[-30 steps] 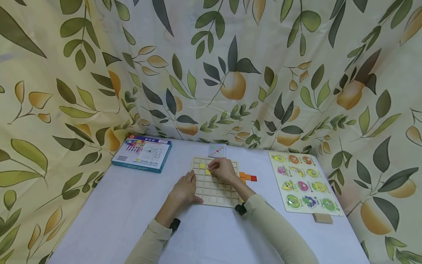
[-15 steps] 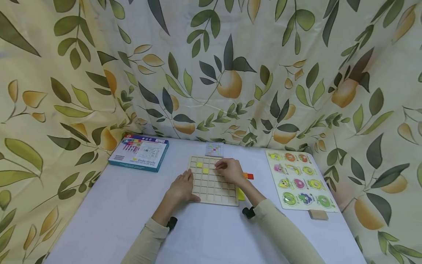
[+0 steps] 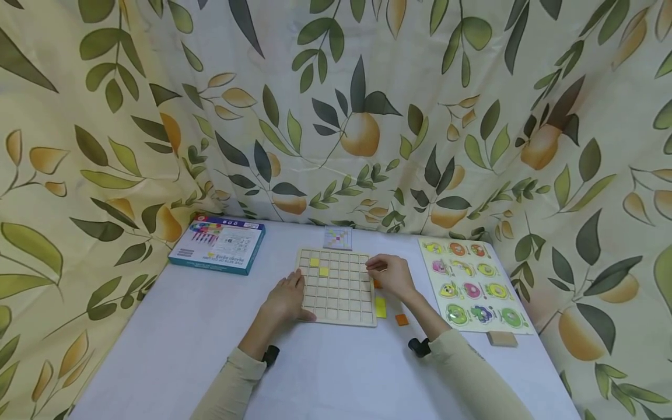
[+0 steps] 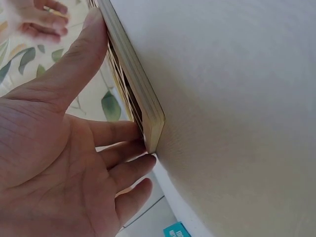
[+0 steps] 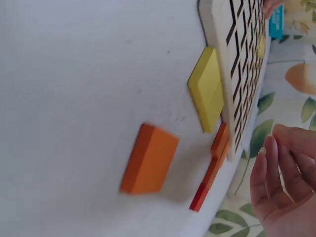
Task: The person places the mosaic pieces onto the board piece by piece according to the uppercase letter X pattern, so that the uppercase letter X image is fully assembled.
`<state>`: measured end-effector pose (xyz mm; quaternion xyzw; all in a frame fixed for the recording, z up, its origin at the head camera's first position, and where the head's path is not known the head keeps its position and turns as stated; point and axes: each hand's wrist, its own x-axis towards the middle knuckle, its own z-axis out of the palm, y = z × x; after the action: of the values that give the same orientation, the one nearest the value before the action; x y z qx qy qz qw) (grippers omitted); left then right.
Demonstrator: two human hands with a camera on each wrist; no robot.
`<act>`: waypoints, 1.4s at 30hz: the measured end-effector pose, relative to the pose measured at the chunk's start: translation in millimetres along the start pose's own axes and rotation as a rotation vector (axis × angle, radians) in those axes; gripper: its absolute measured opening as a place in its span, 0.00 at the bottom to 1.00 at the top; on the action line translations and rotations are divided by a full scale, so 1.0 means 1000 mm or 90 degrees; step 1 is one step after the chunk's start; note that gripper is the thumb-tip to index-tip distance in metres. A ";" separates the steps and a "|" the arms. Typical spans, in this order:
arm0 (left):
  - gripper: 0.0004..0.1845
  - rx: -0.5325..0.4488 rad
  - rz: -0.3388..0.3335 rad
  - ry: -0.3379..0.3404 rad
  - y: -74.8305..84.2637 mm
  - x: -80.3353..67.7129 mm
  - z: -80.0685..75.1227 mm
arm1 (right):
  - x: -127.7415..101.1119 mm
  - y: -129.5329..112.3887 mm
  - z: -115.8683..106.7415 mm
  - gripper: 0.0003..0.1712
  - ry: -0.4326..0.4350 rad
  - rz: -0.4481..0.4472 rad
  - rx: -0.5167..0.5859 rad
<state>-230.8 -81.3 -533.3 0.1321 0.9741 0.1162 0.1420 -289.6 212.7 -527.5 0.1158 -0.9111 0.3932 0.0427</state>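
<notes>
A pale wooden grid board (image 3: 343,298) lies flat on the white table. Two yellow squares, one (image 3: 314,263) and another (image 3: 324,272), sit in its cells near the far left. My left hand (image 3: 285,300) rests against the board's near left corner, fingers at the side and thumb along the near edge. My right hand (image 3: 391,274) hovers at the board's right edge, fingertips close together, with nothing visible between them. Yellow tiles (image 5: 207,91) lie beside that edge. A row of orange and red tiles (image 5: 214,160) is close by, and a lone orange tile (image 5: 150,160) lies nearer me.
Behind the board lies a small card with a coloured pattern (image 3: 338,238). A blue and white box (image 3: 217,245) is at the back left. To the right is a fruit picture board (image 3: 462,300), with a plain wooden block (image 3: 502,339) at its near edge. Patterned curtains surround the table.
My right hand has moved right, from over the yellow squares to the board's right edge. The lone orange tile has come into sight. The left hand has stayed at its corner.
</notes>
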 end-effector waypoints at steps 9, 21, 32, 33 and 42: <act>0.63 0.006 0.002 0.000 -0.003 -0.001 0.000 | -0.011 0.023 -0.016 0.11 0.022 0.033 -0.039; 0.63 -0.008 -0.001 -0.003 -0.003 -0.002 -0.001 | -0.018 0.056 -0.034 0.17 -0.008 0.099 -0.061; 0.63 -0.003 0.007 -0.006 0.000 -0.001 0.000 | -0.024 0.066 -0.033 0.19 -0.012 0.115 -0.079; 0.63 -0.003 0.008 -0.005 0.000 -0.001 0.000 | -0.024 0.065 -0.034 0.19 -0.011 0.115 -0.079; 0.62 0.006 0.009 -0.001 0.000 -0.001 0.000 | -0.024 0.066 -0.038 0.16 -0.001 0.130 -0.051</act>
<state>-230.5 -81.5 -532.8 0.1396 0.9736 0.1123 0.1414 -283.1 288.7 -551.9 0.0206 -0.9332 0.3586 0.0062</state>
